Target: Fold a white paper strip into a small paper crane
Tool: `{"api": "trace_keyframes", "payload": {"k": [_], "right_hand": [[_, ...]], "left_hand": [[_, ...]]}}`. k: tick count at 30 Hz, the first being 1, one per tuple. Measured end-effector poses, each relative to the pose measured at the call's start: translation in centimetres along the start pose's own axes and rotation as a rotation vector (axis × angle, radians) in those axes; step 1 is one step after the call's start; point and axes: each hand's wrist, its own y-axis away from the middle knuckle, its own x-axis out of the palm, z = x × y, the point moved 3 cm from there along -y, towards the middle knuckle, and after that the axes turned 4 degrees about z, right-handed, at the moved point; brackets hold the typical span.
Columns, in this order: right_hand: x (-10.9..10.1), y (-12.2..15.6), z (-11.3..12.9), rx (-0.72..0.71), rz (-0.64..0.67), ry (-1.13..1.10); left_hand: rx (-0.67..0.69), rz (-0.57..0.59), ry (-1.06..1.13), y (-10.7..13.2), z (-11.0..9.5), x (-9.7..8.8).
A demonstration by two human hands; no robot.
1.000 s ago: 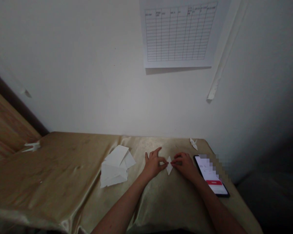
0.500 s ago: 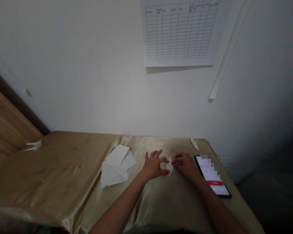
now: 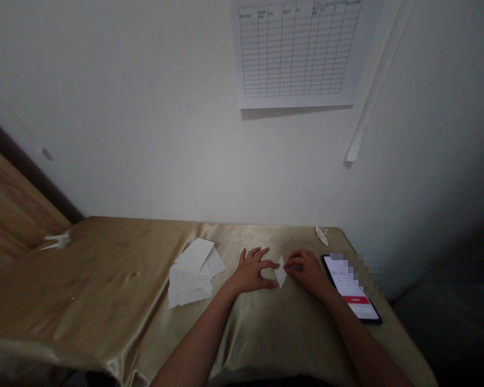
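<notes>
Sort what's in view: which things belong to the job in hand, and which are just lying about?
Belongs, as I judge it:
paper diamond
left hand and right hand, at its edges
pile of white paper, untouched, probably stock

Merely around, it seems:
phone
small folded paper near the back corner
white object, far left
printed chart on wall

Lower centre, the right hand (image 3: 307, 272) covers the right corner of the paper diamond (image 3: 280, 274); upper right, the printed sheet (image 3: 294, 54) is cut off above — headings too small to read.
</notes>
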Motion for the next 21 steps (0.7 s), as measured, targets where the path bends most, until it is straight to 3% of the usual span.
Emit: {"api": "trace_keyframes", "payload": {"k": [21], "right_hand": [[-0.3,1.3,1.6,-0.001,0.076,0.092]], "left_hand": [[-0.03,-0.063,-0.017,-0.4,-0.1,-0.2]]}}
